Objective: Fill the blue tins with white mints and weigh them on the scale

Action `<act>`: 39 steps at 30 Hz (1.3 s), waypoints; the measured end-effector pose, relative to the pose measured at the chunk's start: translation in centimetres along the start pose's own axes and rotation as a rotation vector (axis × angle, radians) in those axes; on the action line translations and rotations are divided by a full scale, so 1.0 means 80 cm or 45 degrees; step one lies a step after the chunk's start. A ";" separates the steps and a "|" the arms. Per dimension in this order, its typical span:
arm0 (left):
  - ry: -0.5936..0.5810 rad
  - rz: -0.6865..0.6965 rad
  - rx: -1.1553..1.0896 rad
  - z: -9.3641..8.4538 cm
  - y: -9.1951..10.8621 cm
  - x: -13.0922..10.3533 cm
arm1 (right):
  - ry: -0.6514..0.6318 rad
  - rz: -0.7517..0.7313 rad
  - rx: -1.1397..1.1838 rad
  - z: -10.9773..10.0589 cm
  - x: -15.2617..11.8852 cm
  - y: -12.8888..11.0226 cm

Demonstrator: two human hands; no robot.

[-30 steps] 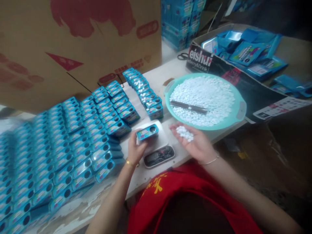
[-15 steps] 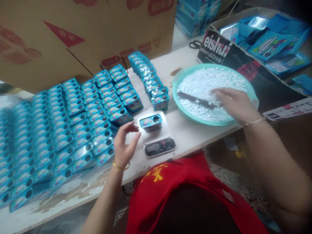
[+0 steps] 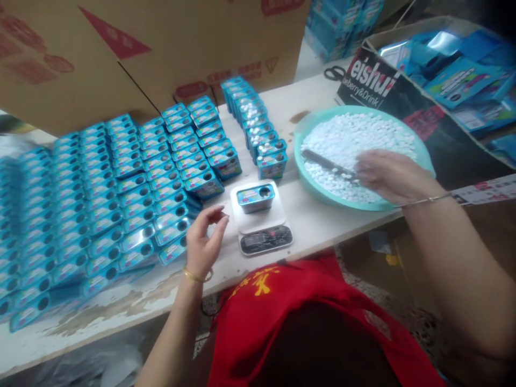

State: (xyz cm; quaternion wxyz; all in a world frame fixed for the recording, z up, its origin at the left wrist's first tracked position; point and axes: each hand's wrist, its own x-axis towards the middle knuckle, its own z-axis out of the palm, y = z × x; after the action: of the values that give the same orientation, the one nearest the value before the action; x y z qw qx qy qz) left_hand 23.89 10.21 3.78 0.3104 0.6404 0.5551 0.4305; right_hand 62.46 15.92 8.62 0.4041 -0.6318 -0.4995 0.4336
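Observation:
My left hand [image 3: 205, 239] hovers beside the small kitchen scale [image 3: 263, 223], fingers curled and thumb apart, holding nothing. On the scale's white plate sits one blue tin [image 3: 255, 198] with a dark round hole in its top. Over the turquoise basin [image 3: 306, 180], my right hand [image 3: 382, 169] is closed with fingertips down among white tablets [image 3: 358, 131]. Blur hides what its fingers hold. A dark, flat stick-like tool [image 3: 328, 163] lies across the tablets, its near end by those fingers; whether they touch it I cannot tell.
Rows of blue tins [image 3: 133, 199] fill the table's left side. A shorter row [image 3: 258, 129] behind the scale has white tablets on its tops. Scissors [image 3: 334, 73] lie near a black carton [image 3: 371, 80] of blue packaging. A large cardboard box [image 3: 169, 43] stands behind.
The view has shifted slightly, moving the table's things rightward in the picture. My right hand is a little lower among the tablets. My left hand has drawn slightly away from the scale.

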 end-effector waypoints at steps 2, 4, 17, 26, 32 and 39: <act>-0.002 -0.035 -0.007 0.002 -0.002 -0.002 | -0.129 0.157 0.217 0.022 -0.011 -0.027; -0.005 -0.062 -0.014 0.003 -0.003 -0.003 | -0.265 0.185 0.262 0.050 -0.022 -0.055; -0.027 -0.011 0.135 0.000 0.006 -0.007 | -0.474 -0.620 -0.622 0.161 -0.011 -0.096; -0.057 -0.002 0.134 0.005 -0.001 -0.012 | -0.040 -0.211 -1.095 0.013 0.004 -0.015; -0.064 0.022 0.122 0.009 0.003 -0.008 | -0.261 -0.090 -1.189 0.001 0.013 0.036; -0.058 -0.010 0.189 0.004 0.002 -0.014 | -0.014 -0.356 -0.862 0.067 -0.033 -0.033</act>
State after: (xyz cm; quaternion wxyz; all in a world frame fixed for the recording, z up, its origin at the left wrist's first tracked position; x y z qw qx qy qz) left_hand 24.20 9.08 3.55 0.2761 0.6692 0.5809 0.3722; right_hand 56.31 14.16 9.88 0.2249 -0.6531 -0.6983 0.1877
